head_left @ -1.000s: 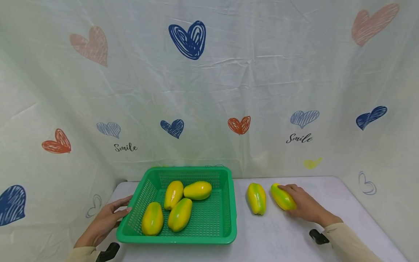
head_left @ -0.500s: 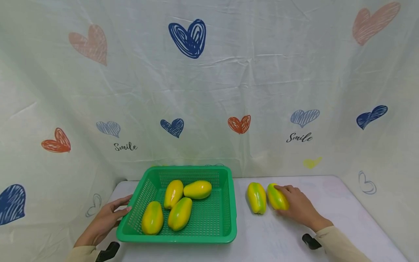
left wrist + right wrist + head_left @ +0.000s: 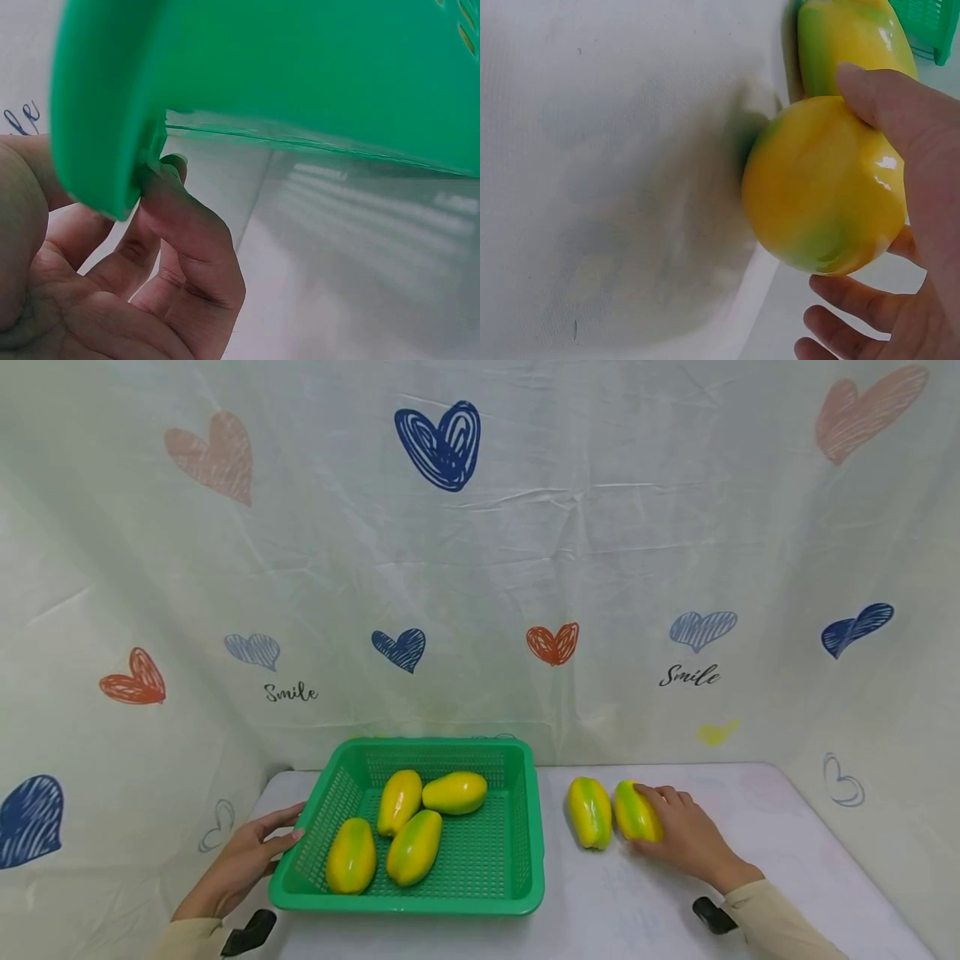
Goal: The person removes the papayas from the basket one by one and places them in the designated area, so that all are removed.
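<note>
My left hand [image 3: 238, 868] holds the left rim of a green plastic basket [image 3: 405, 906]. In the left wrist view its curled fingers [image 3: 196, 229] pinch the rim's edge from beneath. Several glossy yellow papayas with green streaks, one of them the front-left papaya [image 3: 351, 857], lie inside the basket. To the right of it my right hand [image 3: 692, 839] grips another papaya [image 3: 632, 811] on the table, thumb on one side and fingers round the other. Just left of that one lies a second loose papaya [image 3: 589, 812], close beside it in the right wrist view.
A white-covered table [image 3: 600, 910] carries everything. Behind it and at both sides hangs a pale curtain [image 3: 480, 560] printed with hearts and lettering. The basket's right half [image 3: 487, 860] has bare mesh floor showing.
My right hand has slid its papaya left, closer to the other loose one, and then stayed nearly still. The left hand and basket have kept their place; the head view has shifted slightly.
</note>
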Tool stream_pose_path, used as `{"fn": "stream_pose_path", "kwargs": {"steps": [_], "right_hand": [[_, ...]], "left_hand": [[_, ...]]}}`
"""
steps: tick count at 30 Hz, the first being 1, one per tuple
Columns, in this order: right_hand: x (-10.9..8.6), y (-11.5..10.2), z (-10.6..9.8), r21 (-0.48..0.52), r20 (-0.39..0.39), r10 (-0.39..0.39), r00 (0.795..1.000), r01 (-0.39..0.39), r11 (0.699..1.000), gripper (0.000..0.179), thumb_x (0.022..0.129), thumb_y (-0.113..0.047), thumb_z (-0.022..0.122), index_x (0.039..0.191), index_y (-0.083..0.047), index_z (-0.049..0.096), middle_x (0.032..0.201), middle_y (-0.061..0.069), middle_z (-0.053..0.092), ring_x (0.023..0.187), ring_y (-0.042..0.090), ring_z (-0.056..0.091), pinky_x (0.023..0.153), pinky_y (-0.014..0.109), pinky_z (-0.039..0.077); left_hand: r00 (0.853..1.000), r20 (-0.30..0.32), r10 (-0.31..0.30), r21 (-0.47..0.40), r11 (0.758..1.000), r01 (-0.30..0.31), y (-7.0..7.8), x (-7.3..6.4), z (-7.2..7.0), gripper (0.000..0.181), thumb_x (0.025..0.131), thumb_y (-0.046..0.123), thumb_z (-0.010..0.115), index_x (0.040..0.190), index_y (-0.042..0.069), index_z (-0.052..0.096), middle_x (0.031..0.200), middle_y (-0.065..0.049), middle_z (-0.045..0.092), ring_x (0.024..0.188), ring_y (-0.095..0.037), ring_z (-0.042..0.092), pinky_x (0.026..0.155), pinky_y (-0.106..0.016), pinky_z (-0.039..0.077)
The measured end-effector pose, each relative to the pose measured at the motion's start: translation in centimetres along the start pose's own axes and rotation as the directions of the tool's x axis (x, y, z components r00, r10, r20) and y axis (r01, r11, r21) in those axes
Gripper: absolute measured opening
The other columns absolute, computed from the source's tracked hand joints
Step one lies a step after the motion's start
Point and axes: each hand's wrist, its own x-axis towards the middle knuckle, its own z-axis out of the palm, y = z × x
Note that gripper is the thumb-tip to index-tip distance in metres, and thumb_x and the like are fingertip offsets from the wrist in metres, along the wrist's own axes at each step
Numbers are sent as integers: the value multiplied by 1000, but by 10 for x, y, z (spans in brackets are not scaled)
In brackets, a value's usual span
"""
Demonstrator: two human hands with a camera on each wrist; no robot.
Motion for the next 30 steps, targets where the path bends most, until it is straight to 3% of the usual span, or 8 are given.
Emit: {"fn": "stream_pose_path", "kwargs": {"steps": [13,20,30], "right_hand": [[7,-4,-21,-5,30,23,999,-22,1000,91,64,-57,76,134,-7,45,119,19,51,100,37,50,81,55,45],[12,-10,-31,24,-11,-23,1000,23,999,85,68,-49,77,135,-7,44,122,18,50,105,37,48,85,55,44],[21,-37,-43,54,-52,-90,995,93,994,76,71,-42,77,132,-8,48,119,14,53,107,35,48,87,54,43]], "left_hand": [[1000,1,1,-3,1000,-1,0,1,0,68,89,30,63,142,0,33,133,-24,35,92,-21,57,81,-44,52],[1000,4,4,-3,1000,-4,0,1,-1,67,89,29,62,142,0,33,132,-23,36,93,-22,57,81,-43,52],[1000,10,3,-6,1000,-3,0,0,-1,66,90,28,61,142,0,33,133,-24,35,92,-22,57,81,-43,52]]}}
